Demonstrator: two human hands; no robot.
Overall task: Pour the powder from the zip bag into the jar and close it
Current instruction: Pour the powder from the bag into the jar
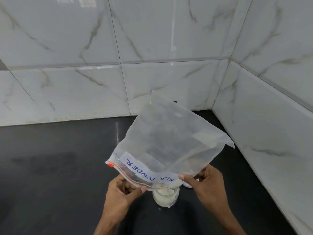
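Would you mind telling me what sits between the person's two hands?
In the head view, the bag's open mouth and the jar beneath it lie between the left hand and right hand.

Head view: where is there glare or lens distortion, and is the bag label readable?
Head view: glare streaks shine on the wall tiles and the dark counter; tile lines bow near the edges; the zip bag label reads MILK POWDER, upside down.

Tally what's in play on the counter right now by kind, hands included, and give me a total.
Zip bag: 1, upended over the jar, labelled MILK POWDER
Jar: 1, open, white powder inside
Lid: 1, white, partly hidden behind the right hand
Hands: 2, left hand and right hand, both gripping the bag's mouth
Total: 5
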